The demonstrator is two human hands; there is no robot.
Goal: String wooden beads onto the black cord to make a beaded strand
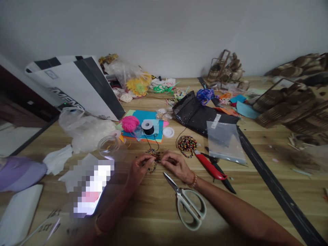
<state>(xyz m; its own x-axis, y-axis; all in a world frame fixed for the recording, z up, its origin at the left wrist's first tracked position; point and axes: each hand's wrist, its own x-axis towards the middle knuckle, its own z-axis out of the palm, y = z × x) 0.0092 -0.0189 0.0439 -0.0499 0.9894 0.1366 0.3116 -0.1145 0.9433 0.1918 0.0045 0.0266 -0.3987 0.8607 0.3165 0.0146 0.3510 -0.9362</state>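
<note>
My left hand point(141, 166) is closed in a pinch on a strand of small multicoloured beads point(153, 169), part of which hangs below the fingertips. Close beside it, my right hand point(178, 166) also pinches, fingertips nearly meeting the left ones. A thin dark cord seems to run between them; its exact hold is too small to see clearly. Black cord trails from the beads toward a spool of black cord point(148, 127) behind the hands. A coiled pile of bead strands point(187, 146) lies beyond my right hand. Scissors point(188, 205) with pale handles rest partly open, just below my right wrist.
A red-handled cutter point(211, 166) lies right of the beads, near a clear zip bag point(226, 141) and a black bubble mailer point(197, 112). Left are a lit phone point(94, 188) and a clear jar point(110, 147). Pink yarn point(130, 123) sits behind; woven baskets point(284, 106) stand right.
</note>
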